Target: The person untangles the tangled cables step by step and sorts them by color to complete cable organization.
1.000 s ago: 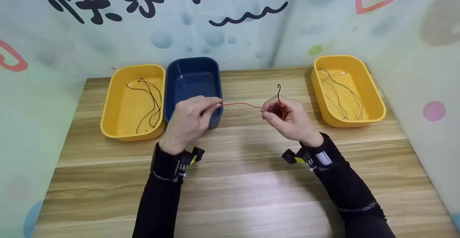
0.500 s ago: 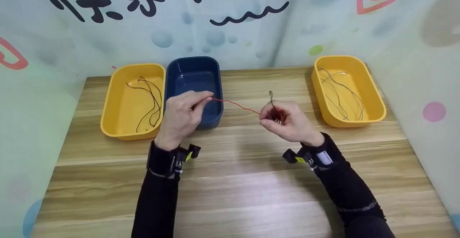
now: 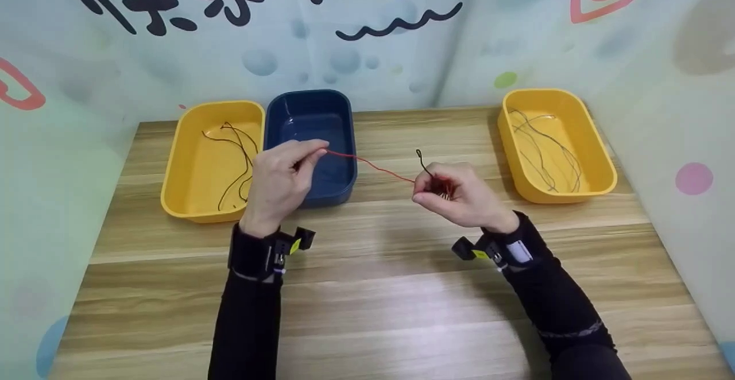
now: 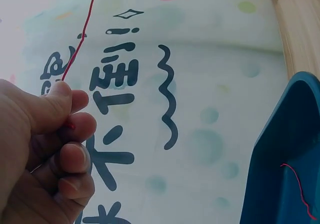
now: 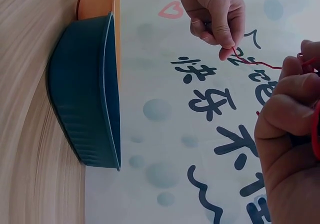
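My left hand (image 3: 281,182) pinches one end of a thin red wire (image 3: 376,167) between thumb and forefinger, above the blue bin (image 3: 344,190). The wire runs slightly slack across to my right hand (image 3: 459,193). Curled in the fingers of that hand is a small bundle of wires, mostly red and partly hidden. A dark wire (image 3: 424,162) with a looped tip sticks up out of it. In the left wrist view, a piece of red wire (image 4: 301,189) shows inside the blue bin.
A yellow bin (image 3: 178,185) with several black wires (image 3: 244,150) stands against the blue bin's left side. At the back right is another yellow bin (image 3: 517,179) with grey wires (image 3: 565,150). A printed backdrop (image 3: 390,70) rises behind the wooden table (image 3: 373,288).
My left hand has moved left and a little away from me, drawing out more red wire from the right hand. The dark wire's tip has swung left; the right hand has hardly moved.
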Motion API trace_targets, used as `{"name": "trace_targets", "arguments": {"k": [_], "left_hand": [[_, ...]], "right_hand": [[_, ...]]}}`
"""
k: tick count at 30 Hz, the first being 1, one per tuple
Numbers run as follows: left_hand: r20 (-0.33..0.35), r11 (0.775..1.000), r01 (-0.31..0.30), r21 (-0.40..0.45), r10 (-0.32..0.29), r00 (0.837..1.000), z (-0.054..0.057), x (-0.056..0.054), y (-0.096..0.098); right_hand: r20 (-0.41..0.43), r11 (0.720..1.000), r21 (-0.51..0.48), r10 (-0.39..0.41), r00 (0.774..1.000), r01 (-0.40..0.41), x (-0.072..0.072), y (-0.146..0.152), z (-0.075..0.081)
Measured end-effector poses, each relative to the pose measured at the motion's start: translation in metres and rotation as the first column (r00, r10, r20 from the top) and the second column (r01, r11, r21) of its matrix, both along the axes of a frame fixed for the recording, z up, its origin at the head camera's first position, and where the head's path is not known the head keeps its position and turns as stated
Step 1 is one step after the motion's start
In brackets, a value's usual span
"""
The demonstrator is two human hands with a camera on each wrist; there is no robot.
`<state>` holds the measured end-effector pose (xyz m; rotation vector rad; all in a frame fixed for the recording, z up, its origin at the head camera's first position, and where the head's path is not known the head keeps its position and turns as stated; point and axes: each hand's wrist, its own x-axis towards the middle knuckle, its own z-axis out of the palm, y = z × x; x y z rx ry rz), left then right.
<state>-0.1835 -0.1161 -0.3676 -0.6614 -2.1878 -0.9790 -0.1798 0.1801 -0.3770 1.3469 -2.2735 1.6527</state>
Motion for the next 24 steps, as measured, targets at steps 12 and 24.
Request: {"name": "trace_targets", "arguments": {"k": [12,24], "left_hand": [[0.003,1.000,-0.023,0.010,0.023,1.000,0.0018,-0.0007,-0.0071],[0.017,0.999,-0.045,-0.006,0.045,0.999,0.0018,-0.0003,-0.0072]], "right_hand": [[-0.077,1.000,0.020,0.014,0.997,-0.012,-0.0004,-0.0012,-0.0020],[-0.144,0.995,0.025,0.100,0.984,-0.098,-0.0015,-0.0012,-0.0028]]}}
